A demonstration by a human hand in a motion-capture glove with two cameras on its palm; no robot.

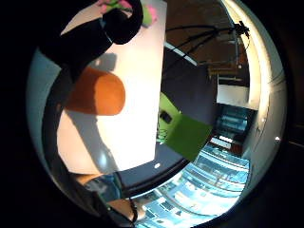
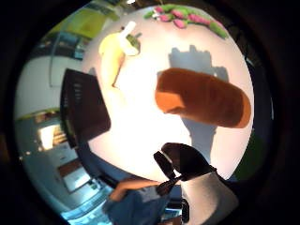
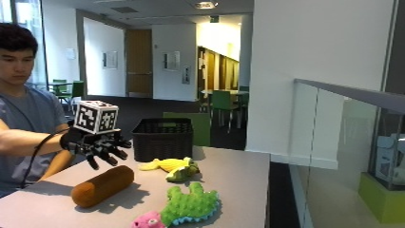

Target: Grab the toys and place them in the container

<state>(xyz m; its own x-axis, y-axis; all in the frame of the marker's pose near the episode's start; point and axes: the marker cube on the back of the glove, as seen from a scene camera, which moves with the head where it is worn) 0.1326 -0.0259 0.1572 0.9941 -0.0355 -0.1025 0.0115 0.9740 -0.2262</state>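
Your gloved right hand (image 3: 98, 145) hovers just above the brown log toy (image 3: 102, 185), palm down, fingers spread and slightly drooping, holding nothing, forearm stretched level.

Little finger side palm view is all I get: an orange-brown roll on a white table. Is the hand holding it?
Observer: No. In the outside view the gloved right hand hovers above the plush log, fingers spread, not touching it.
Visitor: Where's the container?
Observer: A black basket stands behind the log, beyond the hand.
Visitor: Any other toys?
Observer: A yellow-and-green plush toy lies between the basket and a green-and-pink plush toy.
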